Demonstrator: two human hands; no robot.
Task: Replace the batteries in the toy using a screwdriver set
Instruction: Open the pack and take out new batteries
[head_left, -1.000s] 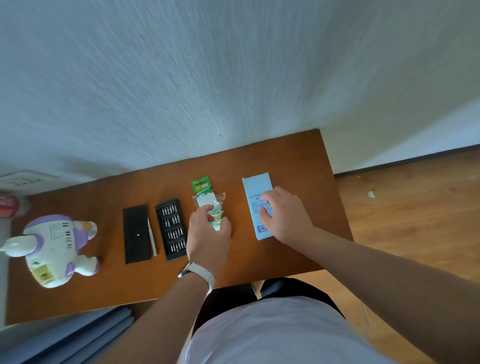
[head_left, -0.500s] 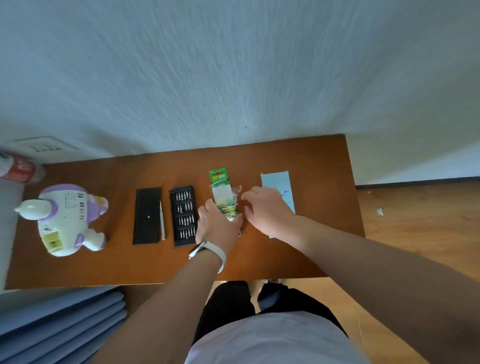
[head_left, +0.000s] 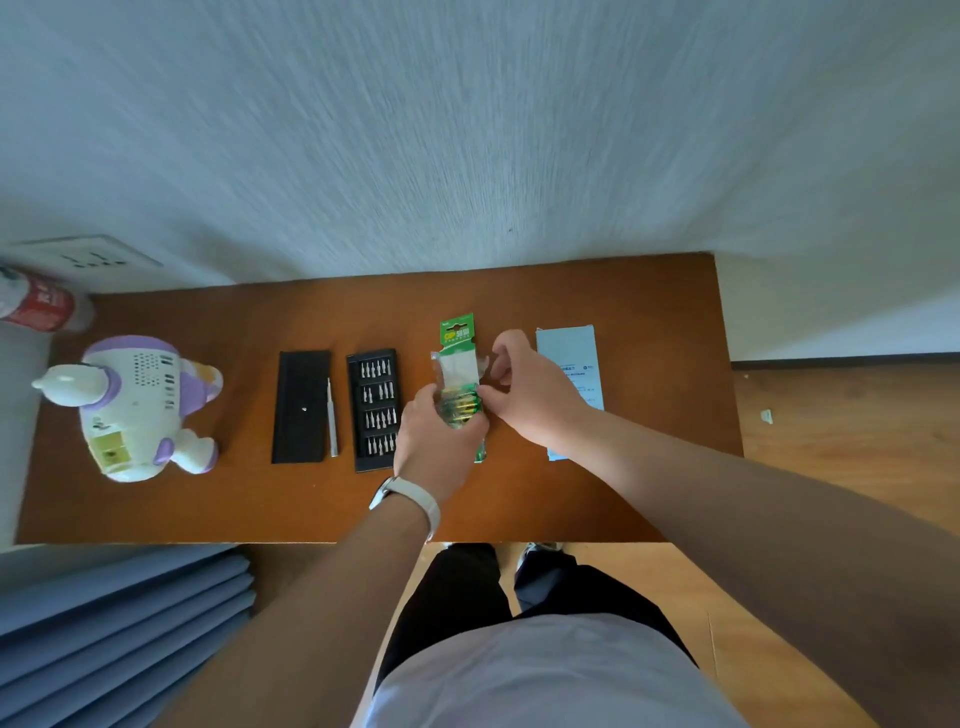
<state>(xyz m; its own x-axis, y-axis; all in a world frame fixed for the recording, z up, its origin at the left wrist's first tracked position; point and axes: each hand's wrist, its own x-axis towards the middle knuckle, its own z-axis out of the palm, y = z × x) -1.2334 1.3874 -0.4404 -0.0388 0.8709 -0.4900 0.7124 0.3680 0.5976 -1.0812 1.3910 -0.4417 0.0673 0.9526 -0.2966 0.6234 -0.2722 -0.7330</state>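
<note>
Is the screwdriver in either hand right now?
No, the screwdriver lies between the black lid and the bit tray; the left hand and right hand hold the battery pack.

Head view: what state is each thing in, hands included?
Battery pack, plastic partly open, held by both hands.
Left hand, grips the pack's lower end.
Right hand, pinches the pack's plastic.
Bit case, open, bits showing.
Lid, off, lying beside the case.
Screwdriver, lying between lid and case.
Toy, lying untouched.
</note>
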